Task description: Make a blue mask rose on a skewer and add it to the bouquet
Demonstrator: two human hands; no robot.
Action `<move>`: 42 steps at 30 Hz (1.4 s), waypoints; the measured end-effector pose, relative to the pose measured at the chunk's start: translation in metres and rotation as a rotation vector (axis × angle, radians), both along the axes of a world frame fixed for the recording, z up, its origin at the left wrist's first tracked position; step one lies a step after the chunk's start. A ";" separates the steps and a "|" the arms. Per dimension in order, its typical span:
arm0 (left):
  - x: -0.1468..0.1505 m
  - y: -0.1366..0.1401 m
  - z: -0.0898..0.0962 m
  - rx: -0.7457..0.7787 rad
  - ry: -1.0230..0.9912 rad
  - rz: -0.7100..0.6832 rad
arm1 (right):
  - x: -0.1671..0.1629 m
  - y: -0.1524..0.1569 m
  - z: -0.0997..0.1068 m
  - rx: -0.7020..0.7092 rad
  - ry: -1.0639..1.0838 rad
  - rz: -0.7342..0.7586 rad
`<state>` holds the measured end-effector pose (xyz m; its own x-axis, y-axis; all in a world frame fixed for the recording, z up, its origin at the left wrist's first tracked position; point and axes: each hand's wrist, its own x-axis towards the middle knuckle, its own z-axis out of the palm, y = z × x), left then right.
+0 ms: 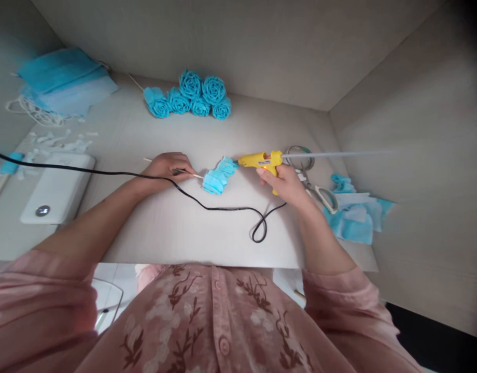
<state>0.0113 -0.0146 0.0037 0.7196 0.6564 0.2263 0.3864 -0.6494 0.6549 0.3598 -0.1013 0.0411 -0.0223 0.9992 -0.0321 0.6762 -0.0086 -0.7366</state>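
Observation:
Between thumb and fingers my left hand [169, 168] pinches a thin wooden stick [198, 176]. A gathered strip of light blue fabric [219, 177] is at the stick's right end. My right hand [283, 181] is wrapped around the handle of a yellow hot glue gun [257, 159], with a small orange light showing. The gun's nozzle points left and meets the strip's upper right end; whether it touches cannot be made out. A long clear glue stick [335, 154] sticks out from the back of the gun.
Several blue rolled flowers [200, 106] lie near the back wall. Blue face masks [67, 77] are piled back left, above a white power bank [59, 186]. Scissors [326, 198] and blue fabric scraps [355, 220] lie right. A black cable [223, 209] crosses the table, passing over my left forearm.

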 end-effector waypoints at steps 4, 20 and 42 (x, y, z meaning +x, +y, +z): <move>-0.001 0.001 -0.001 0.013 0.001 -0.006 | 0.007 0.000 0.001 -0.001 -0.011 0.006; 0.000 0.000 0.002 0.010 0.005 -0.004 | 0.019 -0.001 0.007 -0.031 -0.050 0.067; -0.001 0.009 -0.011 0.082 -0.014 -0.030 | 0.014 0.017 -0.005 -0.039 0.742 -0.203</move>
